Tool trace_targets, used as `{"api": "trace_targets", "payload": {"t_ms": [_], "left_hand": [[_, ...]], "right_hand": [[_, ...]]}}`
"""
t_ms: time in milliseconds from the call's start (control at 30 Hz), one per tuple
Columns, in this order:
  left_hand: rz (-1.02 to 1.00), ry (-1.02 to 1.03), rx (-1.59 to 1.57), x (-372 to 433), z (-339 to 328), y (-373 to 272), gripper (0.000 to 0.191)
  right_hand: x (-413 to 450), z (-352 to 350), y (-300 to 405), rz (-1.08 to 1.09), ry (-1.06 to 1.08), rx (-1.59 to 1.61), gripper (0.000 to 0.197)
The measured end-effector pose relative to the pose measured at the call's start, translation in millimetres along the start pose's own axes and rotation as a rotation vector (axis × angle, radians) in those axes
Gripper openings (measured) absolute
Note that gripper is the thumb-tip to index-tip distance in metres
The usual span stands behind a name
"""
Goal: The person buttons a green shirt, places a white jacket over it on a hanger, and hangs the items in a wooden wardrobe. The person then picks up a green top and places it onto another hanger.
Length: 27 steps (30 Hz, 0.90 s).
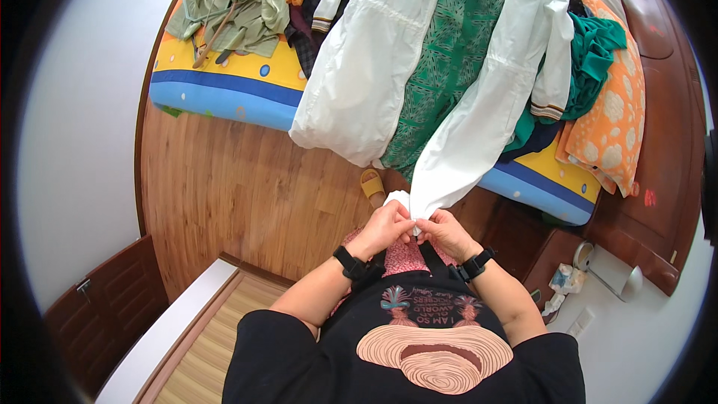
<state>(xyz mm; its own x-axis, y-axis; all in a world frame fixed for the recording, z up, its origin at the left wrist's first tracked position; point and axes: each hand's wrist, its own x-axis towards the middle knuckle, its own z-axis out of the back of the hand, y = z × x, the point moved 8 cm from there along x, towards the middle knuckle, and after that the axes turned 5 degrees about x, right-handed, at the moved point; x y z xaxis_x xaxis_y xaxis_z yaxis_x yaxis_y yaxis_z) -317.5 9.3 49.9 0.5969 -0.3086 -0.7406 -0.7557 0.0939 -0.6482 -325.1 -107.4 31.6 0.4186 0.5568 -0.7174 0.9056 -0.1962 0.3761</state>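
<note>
A white jacket [367,62] with striped cuffs lies over the bed, and its lower end hangs off towards me. Between its parted front halves shows a green patterned garment [449,62]. One front half of the jacket stretches down to my waist. My left hand [387,227] pinches the lower corner of this half between thumb and fingertips. Right beside it, my right hand [449,234] grips the same bit of white cloth, the fingertips almost touching. The fingers partly hide the edge they hold, so its exact part cannot be told.
A bed with a yellow and blue sheet [224,98] carries crumpled pale green clothing [241,11], hangers [216,36], a teal garment [594,62] and an orange floral pillow [614,106]. A wooden headboard [645,202] and a lamp [631,283] stand at the right.
</note>
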Motion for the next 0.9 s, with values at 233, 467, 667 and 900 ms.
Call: {"api": "trace_targets", "payload": {"t_ms": [233, 467, 667, 900], "left_hand": [[-0.263, -0.249, 0.226, -14, 8, -5, 0.01], [-0.465, -0.359, 0.488, -23, 6, -21, 0.011], [-0.549, -0.387, 0.547, -16, 8, -20, 0.011], [-0.58, -0.458, 0.515, -3, 9, -18, 0.009]], "right_hand": [[15, 1, -11, -0.053, -0.085, 0.025, 0.021], [19, -7, -8, -0.057, -0.128, 0.085, 0.029], [28, -2, -14, -0.008, -0.133, 0.181, 0.029], [48, 0, -10, 0.1, -0.171, 0.247, 0.028]]}}
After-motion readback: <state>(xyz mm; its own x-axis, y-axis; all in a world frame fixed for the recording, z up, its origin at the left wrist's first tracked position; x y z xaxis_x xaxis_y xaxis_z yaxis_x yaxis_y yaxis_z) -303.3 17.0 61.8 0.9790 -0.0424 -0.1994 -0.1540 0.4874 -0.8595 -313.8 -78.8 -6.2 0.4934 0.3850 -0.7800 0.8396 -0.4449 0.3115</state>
